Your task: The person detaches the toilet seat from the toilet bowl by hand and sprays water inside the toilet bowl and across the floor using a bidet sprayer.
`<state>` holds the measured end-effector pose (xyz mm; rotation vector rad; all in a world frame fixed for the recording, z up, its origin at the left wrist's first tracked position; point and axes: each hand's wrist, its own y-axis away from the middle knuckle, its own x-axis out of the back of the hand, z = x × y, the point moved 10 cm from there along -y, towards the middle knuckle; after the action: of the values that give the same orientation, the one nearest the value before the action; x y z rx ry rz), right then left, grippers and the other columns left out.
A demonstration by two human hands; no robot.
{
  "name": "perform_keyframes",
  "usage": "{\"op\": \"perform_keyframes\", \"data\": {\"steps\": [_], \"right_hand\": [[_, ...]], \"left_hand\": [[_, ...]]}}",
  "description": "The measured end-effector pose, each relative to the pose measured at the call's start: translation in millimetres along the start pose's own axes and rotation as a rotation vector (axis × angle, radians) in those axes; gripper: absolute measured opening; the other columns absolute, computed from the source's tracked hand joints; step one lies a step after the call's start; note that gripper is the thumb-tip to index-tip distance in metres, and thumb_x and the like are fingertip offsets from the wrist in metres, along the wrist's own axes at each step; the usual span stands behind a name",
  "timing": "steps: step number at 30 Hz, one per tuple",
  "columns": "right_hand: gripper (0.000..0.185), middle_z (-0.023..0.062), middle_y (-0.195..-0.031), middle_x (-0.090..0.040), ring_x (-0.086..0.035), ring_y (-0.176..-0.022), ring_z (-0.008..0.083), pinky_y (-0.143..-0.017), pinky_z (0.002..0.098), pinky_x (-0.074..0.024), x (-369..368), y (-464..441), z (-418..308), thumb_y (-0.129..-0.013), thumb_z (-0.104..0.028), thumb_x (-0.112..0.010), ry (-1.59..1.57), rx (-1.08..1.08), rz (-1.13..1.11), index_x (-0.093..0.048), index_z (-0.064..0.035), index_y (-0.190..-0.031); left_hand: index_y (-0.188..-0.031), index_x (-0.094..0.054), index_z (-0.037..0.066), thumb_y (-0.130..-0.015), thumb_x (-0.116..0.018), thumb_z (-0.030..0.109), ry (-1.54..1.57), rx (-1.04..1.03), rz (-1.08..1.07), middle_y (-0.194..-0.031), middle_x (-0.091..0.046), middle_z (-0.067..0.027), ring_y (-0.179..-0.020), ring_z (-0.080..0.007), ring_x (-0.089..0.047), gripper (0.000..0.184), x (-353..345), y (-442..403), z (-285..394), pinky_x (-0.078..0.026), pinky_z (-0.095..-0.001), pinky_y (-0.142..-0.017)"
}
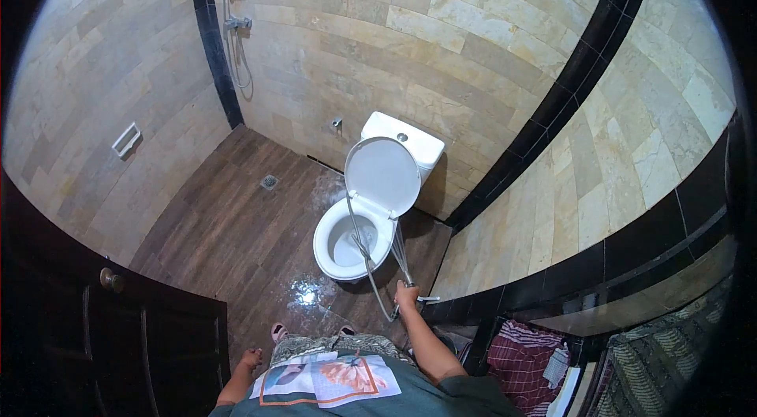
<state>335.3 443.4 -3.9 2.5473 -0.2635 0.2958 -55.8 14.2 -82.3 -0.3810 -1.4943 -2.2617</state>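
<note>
My right hand [407, 295] is closed around a bidet sprayer [411, 284], in front and to the right of the white toilet [321, 247]. Thin streams of water [400, 251] run from the sprayer toward the toilet's right side. A flexible hose [382, 299] loops below my hand and crosses over the bowl, up to the left of the raised lid [383, 176]. The seat ring is down, and the bowl stands uncovered. At my left side hangs my left hand [251, 359], its fingers loosely bent and apart, with nothing visible in it.
Wet, shiny patches [306, 296] lie on the brown floor [229, 235] before the toilet. A dark door [158, 330] stands at the lower left. A shower set [236, 22] and soap holder [126, 140] are on the walls. Red checked cloth [520, 366] lies at the lower right.
</note>
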Motion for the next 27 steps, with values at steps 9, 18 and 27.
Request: {"op": "perform_keyframes", "data": {"steps": [9, 18, 27], "right_hand": [[0.017, 0.0028, -0.04, -0.039, -0.038, -0.028, 0.0128, -0.025, 0.0251, -0.0288, -4, -1, 4, -0.07, -0.014, -0.052, 0.023, -0.005, -0.031, -0.04, -0.0039, -0.064], [0.018, 0.0039, -0.041, -0.041, -0.041, -0.029, 0.0142, -0.028, 0.0262, -0.0308, -12, -25, 37, -0.067, -0.014, -0.054, 0.096, 0.053, -0.002, -0.042, -0.0045, -0.059], [0.031, 0.0179, -0.062, -0.051, -0.051, -0.06, 0.0277, -0.056, 0.0348, -0.0402, -13, -21, 28, -0.062, -0.024, -0.056, 0.359, 0.219, 0.037, -0.049, 0.0058, -0.066]], "left_hand": [[-0.09, -0.049, 0.001, -0.076, -0.042, 0.032, -0.075, 0.01, -0.01, -0.075, -0.056, -0.0084, -0.056, -0.0177, -0.053, 0.035, 3, 29, 23, -0.038, -0.0285, -0.044], [-0.088, -0.049, 0.001, -0.075, -0.044, 0.032, -0.007, 0.025, 0.003, -0.072, -0.055, -0.0081, -0.055, -0.017, -0.052, 0.033, -5, -4, -8, -0.037, -0.0283, -0.042], [-0.086, -0.05, 0.0, -0.074, -0.046, 0.032, -0.019, -0.006, -0.024, -0.068, -0.054, -0.0095, -0.053, -0.0172, -0.051, 0.035, -6, 1, 3, -0.038, -0.0292, -0.043]]}}
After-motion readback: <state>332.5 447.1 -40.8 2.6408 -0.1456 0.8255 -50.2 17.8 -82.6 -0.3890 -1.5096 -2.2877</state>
